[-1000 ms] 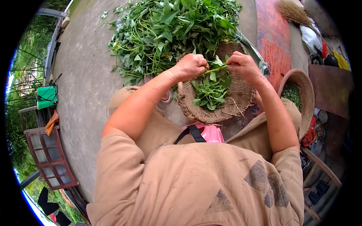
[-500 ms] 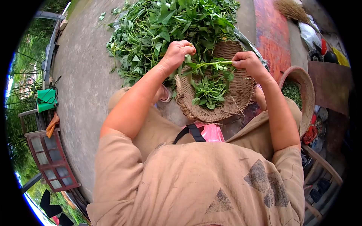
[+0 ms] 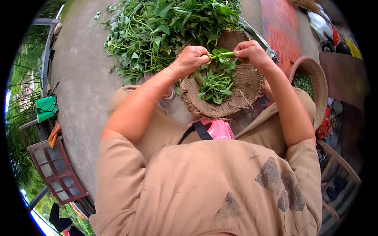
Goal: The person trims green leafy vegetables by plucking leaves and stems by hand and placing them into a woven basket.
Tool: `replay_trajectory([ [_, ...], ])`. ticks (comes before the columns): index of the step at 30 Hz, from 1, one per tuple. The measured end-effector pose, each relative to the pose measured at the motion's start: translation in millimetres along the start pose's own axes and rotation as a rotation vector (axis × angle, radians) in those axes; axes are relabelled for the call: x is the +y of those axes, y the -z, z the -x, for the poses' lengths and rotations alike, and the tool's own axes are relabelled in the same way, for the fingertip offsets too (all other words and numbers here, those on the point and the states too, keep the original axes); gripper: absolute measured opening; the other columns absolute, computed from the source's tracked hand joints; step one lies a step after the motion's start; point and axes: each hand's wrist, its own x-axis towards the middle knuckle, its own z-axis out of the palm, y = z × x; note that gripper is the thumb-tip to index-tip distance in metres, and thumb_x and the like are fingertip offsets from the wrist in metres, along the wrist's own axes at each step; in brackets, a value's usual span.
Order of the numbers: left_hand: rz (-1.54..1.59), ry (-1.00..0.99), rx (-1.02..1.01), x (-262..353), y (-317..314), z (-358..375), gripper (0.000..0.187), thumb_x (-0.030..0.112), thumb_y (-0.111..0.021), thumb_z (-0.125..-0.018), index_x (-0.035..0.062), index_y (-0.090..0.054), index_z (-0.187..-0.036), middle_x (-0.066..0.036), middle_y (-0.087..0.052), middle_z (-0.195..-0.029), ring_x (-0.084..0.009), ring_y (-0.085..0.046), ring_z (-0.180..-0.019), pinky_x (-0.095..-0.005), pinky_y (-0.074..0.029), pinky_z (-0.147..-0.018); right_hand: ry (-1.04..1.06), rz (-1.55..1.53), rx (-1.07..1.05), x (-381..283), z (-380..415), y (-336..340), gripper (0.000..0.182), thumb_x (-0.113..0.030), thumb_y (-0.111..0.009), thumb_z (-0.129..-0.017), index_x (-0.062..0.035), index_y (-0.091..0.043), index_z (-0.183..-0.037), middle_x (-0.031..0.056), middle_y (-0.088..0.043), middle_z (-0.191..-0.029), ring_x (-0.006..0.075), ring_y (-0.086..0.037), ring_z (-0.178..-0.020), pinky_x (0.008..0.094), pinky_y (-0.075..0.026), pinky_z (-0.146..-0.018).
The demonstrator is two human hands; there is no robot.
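Between my two hands runs a green leafy stem (image 3: 223, 54), held above a woven basket (image 3: 250, 80). My left hand (image 3: 192, 59) is closed round the stem's left end. At the other end, the thumb and fingers of my right hand (image 3: 251, 52) pinch it. Under the stem, a small bunch of picked greens (image 3: 215, 87) lies in the basket. Just beyond the basket spreads a large heap of leafy vines (image 3: 157, 35), its near edge close to my left hand.
A pink stool (image 3: 219, 129) shows between my knees. To the right stands a round tub (image 3: 321, 92) with chopped-looking greens inside. A red board (image 3: 280, 31) lies beyond it. A green box (image 3: 46, 108) and a framed window panel (image 3: 57, 169) are at the far left.
My left hand has moved down and closer to my right hand, now gripping the stem's left end. The view has shifted slightly.
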Motion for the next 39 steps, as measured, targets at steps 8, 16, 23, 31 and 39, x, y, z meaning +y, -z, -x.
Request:
replay_trajectory([
  [8,-0.479,-0.171,0.347,-25,11,-5,0.013,0.012,-0.057,-0.078,0.0034,-0.065,-0.073,-0.009,-0.058,-0.065,-0.021,-0.056,-0.06,-0.0329,-0.044,-0.056,0.354,0.258,-0.03,5,-3,-23,0.016,-0.013,-0.069,-0.078,0.003,-0.066,-0.083,0.0017,-0.059,-0.066,0.0092,-0.049,-0.061,0.0281,-0.04,-0.056],
  [16,0.44,0.238,0.613,-14,76,-4,0.015,0.012,-0.058,-0.088,0.0026,-0.07,-0.087,0.001,-0.059,-0.072,-0.0064,-0.047,-0.065,-0.0204,-0.039,-0.063,0.037,0.627,-0.233,8,6,-16,0.025,-0.015,-0.073,-0.073,-0.0032,-0.071,-0.096,0.0101,-0.067,-0.079,0.0207,-0.062,-0.073,0.0344,-0.049,-0.068],
  [23,0.532,0.173,0.444,-4,89,5,0.019,0.014,-0.053,-0.095,0.0015,-0.066,-0.102,-0.003,-0.066,-0.079,-0.0086,-0.058,-0.074,-0.0234,-0.047,-0.071,-0.06,0.661,-0.154,43,-11,-47,0.029,-0.019,-0.071,-0.074,-0.0103,-0.071,-0.103,0.014,-0.07,-0.1,0.0292,-0.065,-0.095,0.0379,-0.05,-0.086],
  [31,0.519,0.248,0.533,8,88,13,0.018,0.012,-0.058,-0.09,0.0051,-0.069,-0.103,0.005,-0.052,-0.068,-0.0035,-0.044,-0.055,-0.0186,-0.042,-0.053,-0.033,0.756,-0.057,86,-150,-77,0.031,-0.005,-0.065,-0.08,-0.0111,-0.07,-0.11,0.0109,-0.068,-0.11,0.0275,-0.065,-0.099,0.0377,-0.05,-0.086],
  [39,0.646,0.414,0.463,-13,95,7,0.022,0.008,-0.06,-0.084,0.0033,-0.07,-0.103,0.005,-0.048,-0.059,-0.004,-0.039,-0.051,-0.0199,-0.034,-0.047,-0.366,0.025,-0.209,104,-197,-103,0.047,0.008,-0.054,-0.079,-0.006,-0.062,-0.124,0.0106,-0.062,-0.113,0.0212,-0.061,-0.087,0.0368,-0.054,-0.079],
])
